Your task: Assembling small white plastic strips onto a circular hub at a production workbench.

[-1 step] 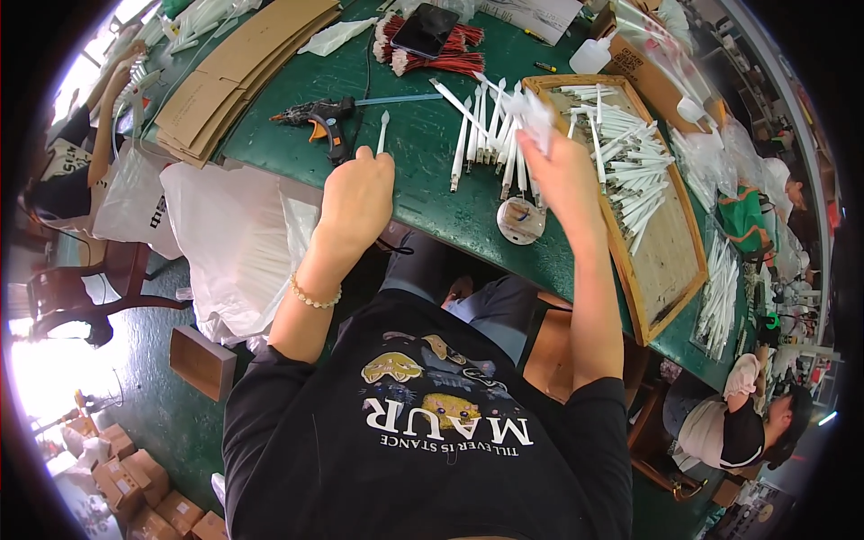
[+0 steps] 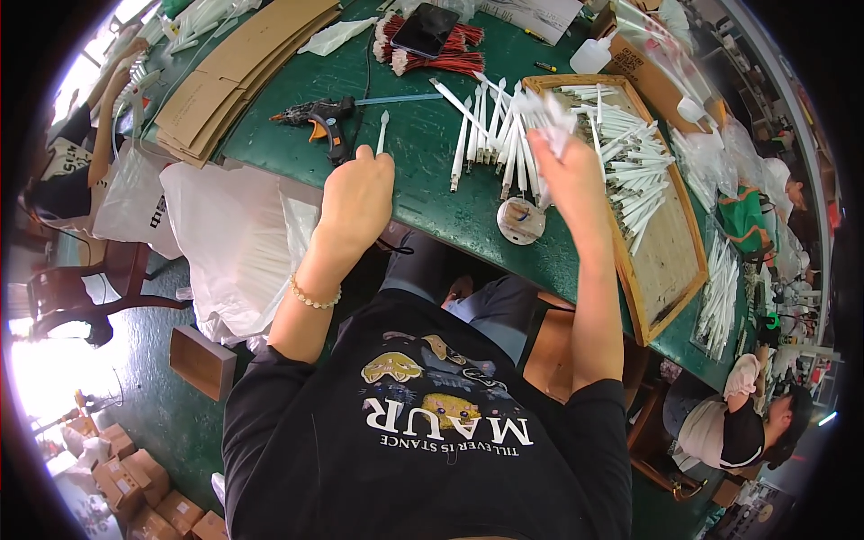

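My left hand [image 2: 358, 200] is closed at the table's near edge, with a white candle-shaped stick [image 2: 382, 135] rising from its fingers, its tip flame-shaped. Over the loose row of similar white candle-shaped sticks [image 2: 472, 135] is my right hand [image 2: 574, 175], its fingers closed around a white crumpled wad [image 2: 553, 121]. Motion smears the wad, and I cannot tell whether it is tissue or cloth. Just below the row, a round white disc [image 2: 520, 220] lies on the green table. A glue gun [image 2: 328, 121] with a blue glue stick in it rests beyond my left hand.
A wooden tray [image 2: 661, 301] heaped with white sticks stands at the right. Red wire bundles [image 2: 436, 63] and a dark phone [image 2: 425, 31] lie at the back, near a white bottle [image 2: 590, 56]. Flat cardboard [image 2: 238, 76] is stacked left. Other people sit at both sides.
My right hand has shifted a little to the right with the white wad. My left hand and the candle-shaped stick have stayed put.
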### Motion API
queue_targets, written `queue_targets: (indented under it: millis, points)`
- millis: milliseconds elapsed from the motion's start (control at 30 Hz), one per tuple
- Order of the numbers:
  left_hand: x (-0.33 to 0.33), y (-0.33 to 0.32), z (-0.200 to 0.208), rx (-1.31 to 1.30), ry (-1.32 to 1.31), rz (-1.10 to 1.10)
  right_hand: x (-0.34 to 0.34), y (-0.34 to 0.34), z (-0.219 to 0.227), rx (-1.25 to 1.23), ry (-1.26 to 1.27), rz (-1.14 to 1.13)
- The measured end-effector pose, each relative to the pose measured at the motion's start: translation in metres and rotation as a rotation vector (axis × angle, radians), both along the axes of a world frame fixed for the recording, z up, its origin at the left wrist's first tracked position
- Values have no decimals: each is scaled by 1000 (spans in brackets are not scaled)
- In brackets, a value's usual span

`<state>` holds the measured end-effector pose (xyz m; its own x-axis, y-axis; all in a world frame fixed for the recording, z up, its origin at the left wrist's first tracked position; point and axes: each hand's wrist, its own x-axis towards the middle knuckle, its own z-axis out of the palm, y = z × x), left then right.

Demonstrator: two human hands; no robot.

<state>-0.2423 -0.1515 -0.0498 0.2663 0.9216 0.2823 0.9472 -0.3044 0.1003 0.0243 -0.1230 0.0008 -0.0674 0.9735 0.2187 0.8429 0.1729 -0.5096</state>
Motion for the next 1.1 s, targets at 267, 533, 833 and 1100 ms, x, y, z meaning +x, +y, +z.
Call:
queue_targets:
  millis: [267, 533, 833, 1100]
  points:
    - [33, -8, 10, -41, -358, -146, 44, -51, -10, 65, 530, -181]
    - [71, 74, -15, -102, -458, -90, 51, -70, -32, 181, 573, -207]
    - [92, 105, -8, -362, -502, -186, 55, -82, -35, -71, 633, -256]
    - [88, 73, -10, 62, -720, -110, 64, -81, -19, -108, 687, -210]
